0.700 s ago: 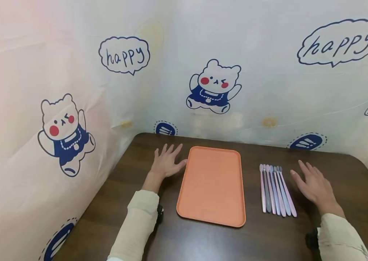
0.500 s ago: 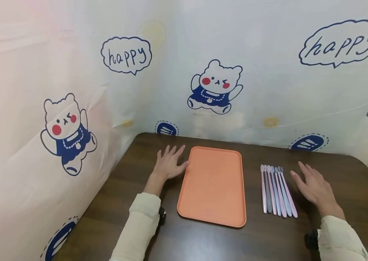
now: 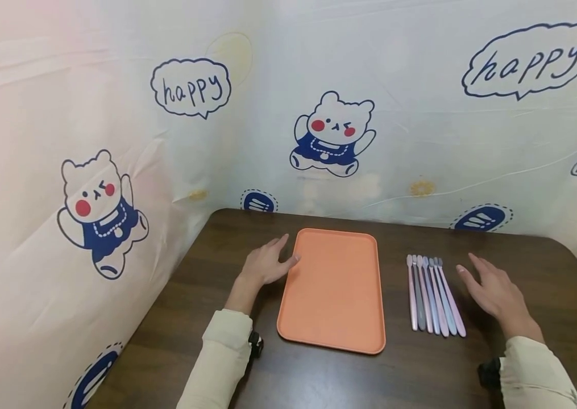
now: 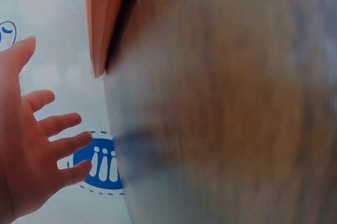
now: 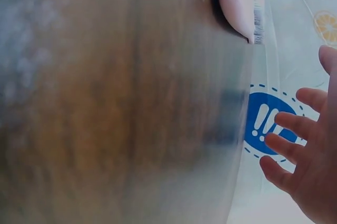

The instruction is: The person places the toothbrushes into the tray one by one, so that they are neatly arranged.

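Note:
An orange rectangular tray (image 3: 331, 292) lies flat on the dark wooden table. My left hand (image 3: 264, 264) is at its upper left edge in the head view, fingers extended and thumb reaching over the rim; whether it touches is unclear. Several slim toothbrush-like sticks (image 3: 434, 295) in pink, grey and pale blue lie side by side to the right of the tray, narrow heads pointing away. Just right of them, my right hand (image 3: 495, 292) holds nothing, its fingers extended. In the wrist views, the left hand (image 4: 39, 148) and right hand (image 5: 310, 140) have spread fingers.
A pale curtain (image 3: 268, 74) printed with bears and "happy" bubbles encloses the back and sides of the table (image 3: 191, 352). Bare wood lies between the tray and the sticks. Dark bands (image 3: 256, 344) sit around both cuffs.
My left hand has turned slightly, its fingers now closer together and its thumb further over the tray's edge. The right hand, tray and sticks stay put; the head view shifts a little.

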`<state>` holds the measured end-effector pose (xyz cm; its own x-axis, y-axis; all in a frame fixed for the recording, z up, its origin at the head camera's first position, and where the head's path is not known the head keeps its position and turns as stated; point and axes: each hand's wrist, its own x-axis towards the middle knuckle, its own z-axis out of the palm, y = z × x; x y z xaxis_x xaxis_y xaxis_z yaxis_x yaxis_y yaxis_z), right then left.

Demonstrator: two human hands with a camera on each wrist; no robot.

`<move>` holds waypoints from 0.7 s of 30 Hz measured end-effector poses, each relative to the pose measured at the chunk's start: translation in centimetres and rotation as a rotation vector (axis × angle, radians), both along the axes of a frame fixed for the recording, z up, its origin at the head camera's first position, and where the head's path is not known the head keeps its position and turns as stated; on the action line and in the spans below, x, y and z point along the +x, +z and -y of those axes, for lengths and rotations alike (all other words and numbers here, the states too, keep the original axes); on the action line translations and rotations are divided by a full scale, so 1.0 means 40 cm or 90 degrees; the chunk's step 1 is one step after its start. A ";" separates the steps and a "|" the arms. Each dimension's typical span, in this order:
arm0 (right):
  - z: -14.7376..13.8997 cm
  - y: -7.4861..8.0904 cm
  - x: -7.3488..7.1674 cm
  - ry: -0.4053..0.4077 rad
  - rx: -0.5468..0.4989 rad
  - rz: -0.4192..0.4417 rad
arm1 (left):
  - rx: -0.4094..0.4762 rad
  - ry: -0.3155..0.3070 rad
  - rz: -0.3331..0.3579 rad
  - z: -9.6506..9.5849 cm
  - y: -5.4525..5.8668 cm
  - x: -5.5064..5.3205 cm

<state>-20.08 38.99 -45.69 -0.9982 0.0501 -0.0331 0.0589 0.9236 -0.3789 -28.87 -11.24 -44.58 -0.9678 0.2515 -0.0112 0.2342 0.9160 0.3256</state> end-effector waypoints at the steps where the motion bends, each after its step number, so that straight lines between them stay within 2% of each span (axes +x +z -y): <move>1: 0.000 0.001 0.000 0.000 0.000 0.002 | 0.004 0.002 0.006 -0.002 0.000 0.001; 6: 0.005 0.007 0.004 -0.005 0.003 0.011 | 0.042 0.017 0.030 -0.008 0.002 0.010; 13: 0.018 0.016 0.016 -0.005 -0.005 0.026 | 0.168 0.052 0.085 -0.003 -0.012 0.015; 21: 0.029 0.025 0.026 -0.025 -0.028 0.036 | 0.293 0.034 0.114 0.000 -0.036 0.019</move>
<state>-19.02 37.84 -44.68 -0.9920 0.0858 -0.0926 0.1168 0.9025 -0.4146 -28.10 -11.25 -46.02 -0.9723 0.2203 -0.0782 0.0945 0.6764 0.7305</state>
